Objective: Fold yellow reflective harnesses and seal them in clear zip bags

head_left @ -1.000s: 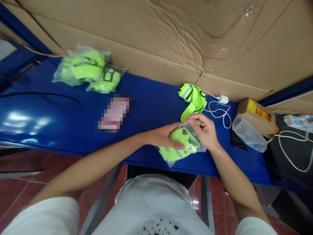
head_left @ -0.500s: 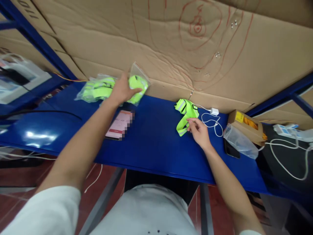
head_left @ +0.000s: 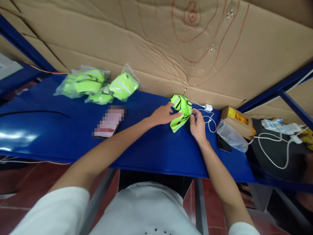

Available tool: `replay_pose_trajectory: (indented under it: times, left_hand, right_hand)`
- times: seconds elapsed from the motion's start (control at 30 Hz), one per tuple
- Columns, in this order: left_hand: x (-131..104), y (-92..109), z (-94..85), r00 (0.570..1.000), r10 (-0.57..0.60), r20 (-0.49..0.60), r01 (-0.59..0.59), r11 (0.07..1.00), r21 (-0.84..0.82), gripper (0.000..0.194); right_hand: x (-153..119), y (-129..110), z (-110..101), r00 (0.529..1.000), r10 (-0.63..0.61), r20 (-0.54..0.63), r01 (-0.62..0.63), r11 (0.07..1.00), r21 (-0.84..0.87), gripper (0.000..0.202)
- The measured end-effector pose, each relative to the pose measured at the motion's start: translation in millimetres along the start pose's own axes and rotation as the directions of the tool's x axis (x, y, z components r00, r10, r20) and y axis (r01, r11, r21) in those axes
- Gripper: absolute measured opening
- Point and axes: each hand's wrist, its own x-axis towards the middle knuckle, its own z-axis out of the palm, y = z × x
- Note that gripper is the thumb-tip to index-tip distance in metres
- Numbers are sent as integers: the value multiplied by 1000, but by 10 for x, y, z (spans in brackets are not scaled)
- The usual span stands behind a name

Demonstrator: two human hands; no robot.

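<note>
A fluorescent yellow-green reflective strap (head_left: pixel 179 122), with grey stripes and black buckles, lies in a loose bundle on the blue table (head_left: pixel 146 150). At its left edge is my left hand (head_left: pixel 163 115), thumb and fingers spread around that side without closing. My right hand (head_left: pixel 198 127) is at the opposite edge, fingers half bent and thumb apart; its fingertips are at the strap's rim, and firm contact cannot be made out. Farther left, several similar straps lie in clear plastic bags, one bag (head_left: pixel 124 86) leaning by the cardboard and another bag (head_left: pixel 89 81) beside it.
A phone (head_left: pixel 110 122) with a lit, pixelated screen lies left of my left forearm. Toward the right are a white charger (head_left: pixel 208 107) with its cable, a cardboard box (head_left: pixel 237 122), a clear plastic sleeve (head_left: pixel 231 135) and a dark phone (head_left: pixel 223 144). A cardboard wall (head_left: pixel 151 49) borders the back.
My left hand has left the bagged strap, which now stands by itself, and moved right to the loose strap. My right hand's fingers have loosened from the strap's loop and shifted to its right edge.
</note>
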Motion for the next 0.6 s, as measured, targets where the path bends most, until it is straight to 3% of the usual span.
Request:
replay_pose_trajectory:
  times: [0.07,0.13,0.23,0.33,0.4,0.47,0.5,0.53,0.6]
  left_hand:
    - [118,194,237,1000,0,23,1,999,-43,91]
    - [206,280,363,1000,18,18,-16,996,-84,89]
    - [192,222,347,1000,28,0,-28,984,-178,68]
    - [-69,90,224,999,36,-23,-42,950,-310,60]
    - [-349,49,177,996,49,-71,-78,861,-502,61]
    - [-647,64,185,990,93,-106,-139,768,-625,68]
    - [-780,85,203,987,146,-70,-158,768,-621,68]
    - [-894,108,222,976,217,12,-171,800,-575,63]
    - [-1045,140,240,911,352,215,-227,864,-450,50]
  right_hand:
    - [40,25,-16,997,45,66,-49,996,72,50]
    - [64,30,-24,991,64,117,-77,991,111,50]
    - [68,23,-22,989,104,105,-118,982,147,50]
    - [41,-4,-13,976,194,98,-208,965,162,56]
    - [10,-62,-4,899,334,282,-394,900,189,70]
    - [-31,-163,4,721,414,556,-601,772,205,82]
    - [-54,-227,7,639,403,655,-668,713,213,85]
    - [-79,-294,8,601,373,707,-697,677,235,87]
    - [-126,-420,1,631,315,709,-674,675,300,89]
